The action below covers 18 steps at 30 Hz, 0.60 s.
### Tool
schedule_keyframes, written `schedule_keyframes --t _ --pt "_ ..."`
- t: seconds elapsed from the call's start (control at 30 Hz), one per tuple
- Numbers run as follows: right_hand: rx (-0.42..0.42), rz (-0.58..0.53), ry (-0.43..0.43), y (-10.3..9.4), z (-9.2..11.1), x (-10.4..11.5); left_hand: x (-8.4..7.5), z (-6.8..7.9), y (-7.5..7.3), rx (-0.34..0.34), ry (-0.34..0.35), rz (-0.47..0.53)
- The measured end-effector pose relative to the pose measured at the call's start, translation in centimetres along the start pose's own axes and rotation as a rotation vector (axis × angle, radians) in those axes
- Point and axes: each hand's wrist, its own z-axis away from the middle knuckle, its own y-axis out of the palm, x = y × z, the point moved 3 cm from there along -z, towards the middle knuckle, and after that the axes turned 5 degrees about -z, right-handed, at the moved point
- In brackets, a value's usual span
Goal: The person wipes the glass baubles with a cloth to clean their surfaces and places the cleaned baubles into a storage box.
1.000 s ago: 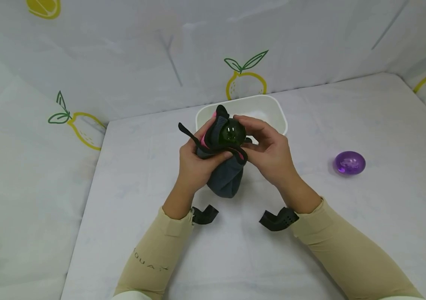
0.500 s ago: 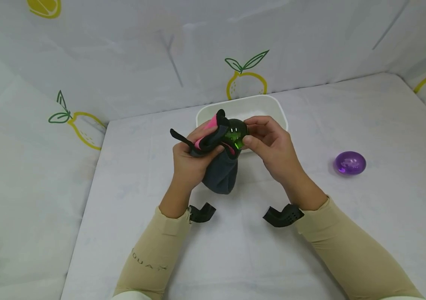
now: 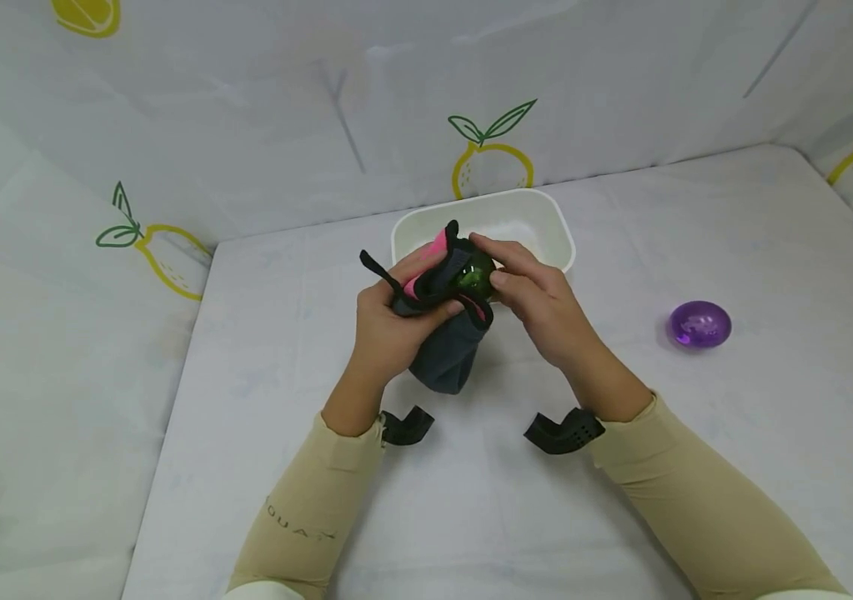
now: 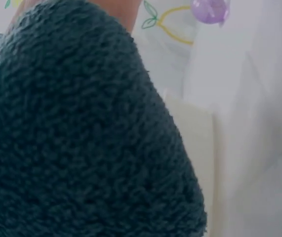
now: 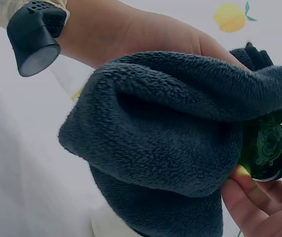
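By the white tray (image 3: 527,223), well left of the purple ball (image 3: 700,324), we see the left hand (image 3: 393,329) gripping a fuzzy pouch (image 3: 447,357), the right hand (image 3: 544,302) pinching a glossy green ball (image 3: 477,275) at its mouth.

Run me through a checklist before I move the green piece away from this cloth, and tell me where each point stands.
1. Left grip holding the dark cloth: ok, thumb and fingers clasp it.
2. Right grip on the green piece: ok, fingertips touch its outer side.
3. Green piece clear of the cloth: not ok, the folds overlap part of it.
4. Purple piece away from both hands: ok, apart on the table.
5. White tray holding nothing: cannot tell, hands and cloth hide its near part.
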Motion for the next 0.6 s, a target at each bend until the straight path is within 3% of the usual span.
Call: schedule_keyframes --t 0.23,0.4,0.6 --pt "-0.027 -0.117 0.017 0.23 -0.1 0.0 -0.16 -0.1 -0.41 -0.047 0.026 -0.001" --pt "-0.098 -0.129 -0.019 0.15 -0.11 0.13 -0.04 -0.13 -0.56 -0.106 -0.001 -0.014" --pt "-0.105 -0.132 -0.1 0.12 -0.02 0.44 0.1 -0.22 -0.69 -0.15 -0.006 -0.006"
